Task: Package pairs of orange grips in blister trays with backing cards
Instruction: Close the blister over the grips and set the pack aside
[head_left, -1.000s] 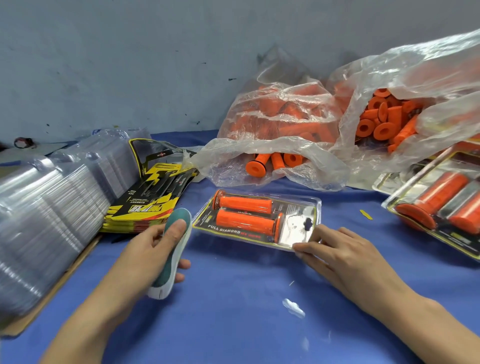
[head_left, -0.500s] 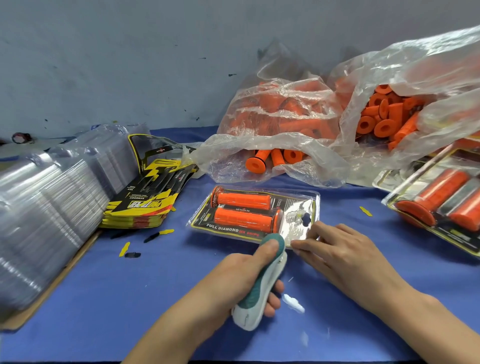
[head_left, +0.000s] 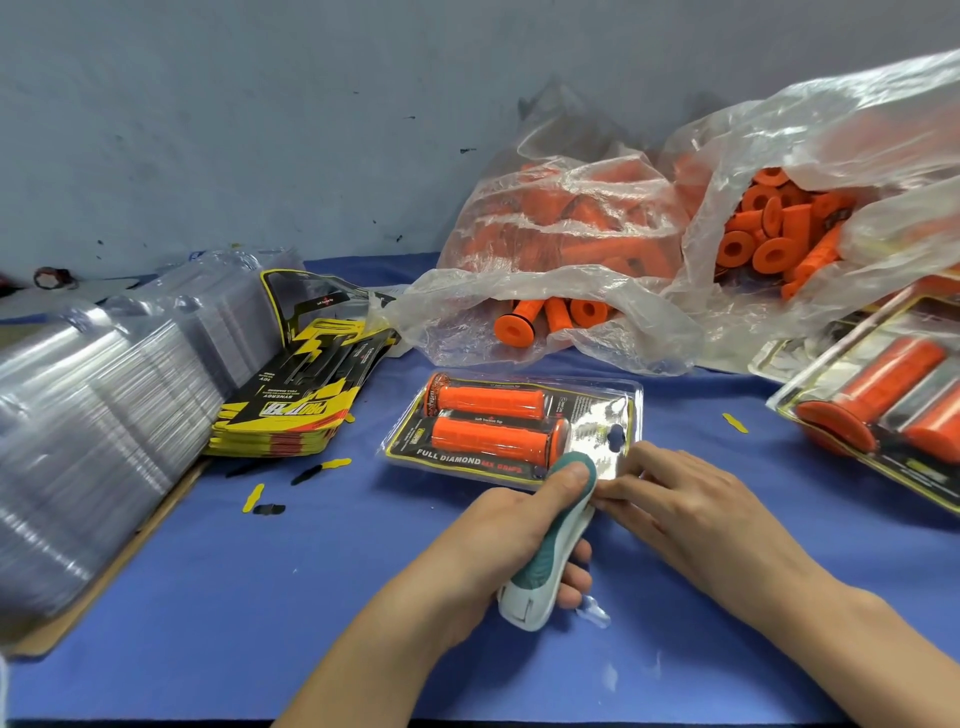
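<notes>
Our left hand (head_left: 498, 540) grips a teal-and-white stapler (head_left: 550, 551), thumb pressed on its teal top, its nose set at the near right corner of the blister pack (head_left: 511, 428). Our right hand (head_left: 680, 509) pinches that same corner edge between curled fingertips, just beside the stapler. The pack lies flat on the blue counter (head_left: 311, 597) and holds two orange grips (head_left: 488, 421) side by side; its backing card reads "FULL DIAMOND MX GRIPS" along the near edge and "Soft Traction Grip" between the grips. To the left, a stack of yellow-and-black backing cards (head_left: 296, 405) shows inverted print, of which "SYNERGY" is legible; the larger logo we cannot read with certainty. Beyond it lie stacked clear blister trays (head_left: 104, 415). Behind the pack, two clear plastic bags (head_left: 571, 249) hold loose orange grips. At far right rest finished packs (head_left: 878, 400). Small yellow and black card scraps (head_left: 260, 499) dot the counter.
</notes>
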